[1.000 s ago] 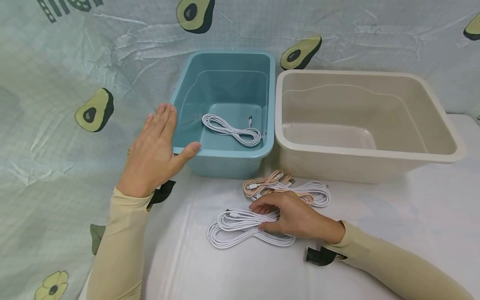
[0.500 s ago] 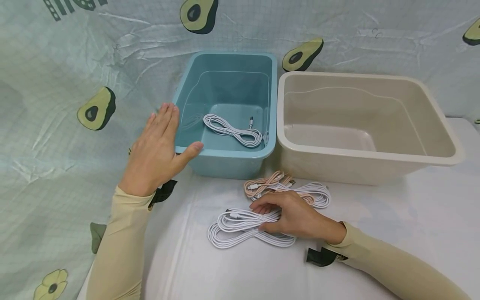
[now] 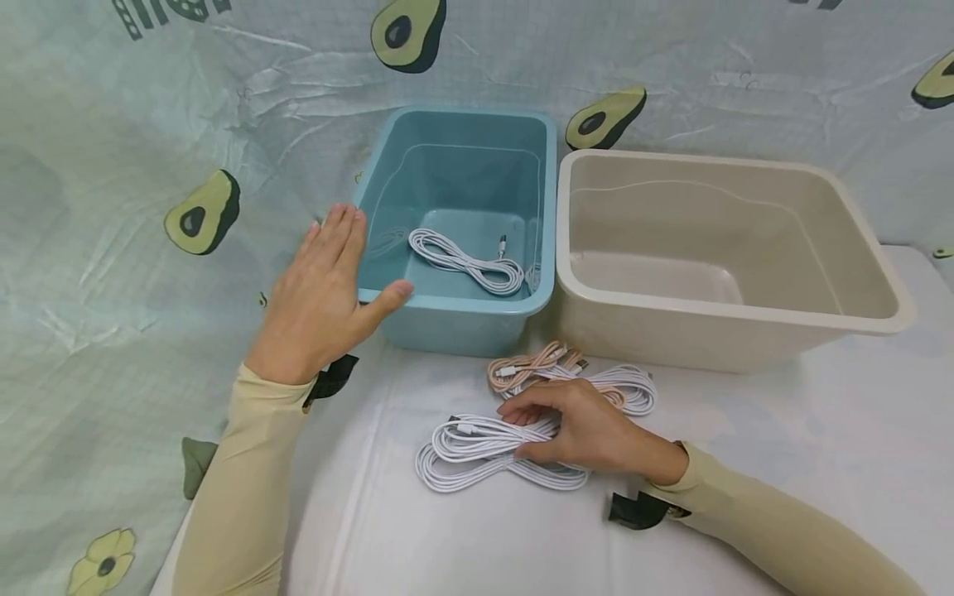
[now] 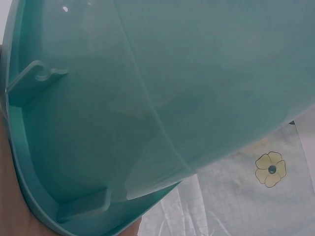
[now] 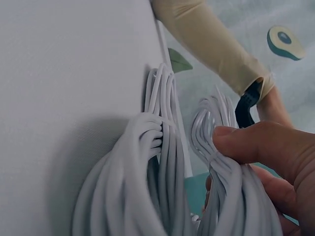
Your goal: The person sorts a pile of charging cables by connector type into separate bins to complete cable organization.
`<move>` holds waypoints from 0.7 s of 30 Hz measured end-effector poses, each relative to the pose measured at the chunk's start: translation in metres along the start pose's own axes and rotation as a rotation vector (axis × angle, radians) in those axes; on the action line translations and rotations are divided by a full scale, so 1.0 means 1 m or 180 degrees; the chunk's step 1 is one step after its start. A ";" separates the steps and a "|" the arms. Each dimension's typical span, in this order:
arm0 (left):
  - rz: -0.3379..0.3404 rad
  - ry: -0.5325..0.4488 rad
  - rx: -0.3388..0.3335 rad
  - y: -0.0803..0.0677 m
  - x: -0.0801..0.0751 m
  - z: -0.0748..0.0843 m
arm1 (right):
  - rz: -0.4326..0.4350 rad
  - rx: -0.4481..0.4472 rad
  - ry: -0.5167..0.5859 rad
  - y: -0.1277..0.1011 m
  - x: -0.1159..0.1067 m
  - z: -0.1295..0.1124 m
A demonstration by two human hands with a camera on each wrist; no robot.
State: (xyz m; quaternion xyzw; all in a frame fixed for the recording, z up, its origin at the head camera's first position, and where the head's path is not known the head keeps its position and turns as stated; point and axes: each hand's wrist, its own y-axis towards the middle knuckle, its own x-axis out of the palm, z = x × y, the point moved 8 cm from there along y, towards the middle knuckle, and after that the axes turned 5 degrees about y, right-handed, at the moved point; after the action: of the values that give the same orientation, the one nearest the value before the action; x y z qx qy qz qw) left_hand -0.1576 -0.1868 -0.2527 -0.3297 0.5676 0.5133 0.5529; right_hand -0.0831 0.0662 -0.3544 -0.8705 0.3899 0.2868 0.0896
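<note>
My left hand point(image 3: 349, 266) lies flat against the left front corner of a blue bin point(image 3: 455, 302), fingers straight and thumb on the front rim. In the left wrist view the blue bin's wall point(image 4: 172, 98) fills the frame. One coiled white cable point(image 3: 462, 261) lies in that bin. On the white table my right hand point(image 3: 522, 430) pinches a coiled white cable bundle point(image 3: 469, 451). The right wrist view shows the thumb point(image 5: 256, 142) and fingers closed round the white cable bundle point(image 5: 231, 196), with a second white coil point(image 5: 147, 172) beside it.
A larger beige bin point(image 3: 715, 310) with nothing in it stands right of the blue one. In front of it lie a pink cable coil point(image 3: 525, 368) and another white coil point(image 3: 633, 389). An avocado-print cloth point(image 3: 149, 165) covers the back and left.
Both hands stay where they were. Only the head view has shifted slightly.
</note>
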 end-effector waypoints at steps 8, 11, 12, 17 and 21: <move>0.0005 -0.0018 -0.0005 0.000 0.001 -0.001 | 0.0054 -0.0022 -0.0076 0.000 -0.008 -0.008; -0.0001 -0.0015 -0.0009 0.000 0.001 -0.001 | 0.0088 -0.0092 -0.0078 0.000 -0.012 -0.013; -0.0004 -0.0017 -0.0010 0.000 0.001 -0.001 | 0.0101 -0.0119 -0.0073 0.000 -0.013 -0.015; 0.0008 -0.0025 -0.0001 0.000 0.001 0.000 | 0.0162 -0.0215 -0.0067 0.001 -0.020 -0.023; 0.0025 -0.0039 0.0003 0.000 0.001 -0.001 | 0.0182 -0.0228 -0.0140 0.001 -0.025 -0.028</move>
State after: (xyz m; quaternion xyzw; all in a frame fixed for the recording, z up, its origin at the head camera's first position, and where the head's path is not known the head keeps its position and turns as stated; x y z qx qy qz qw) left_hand -0.1582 -0.1874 -0.2533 -0.3241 0.5658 0.5171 0.5545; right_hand -0.0846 0.0705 -0.3175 -0.8551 0.4021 0.3222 0.0586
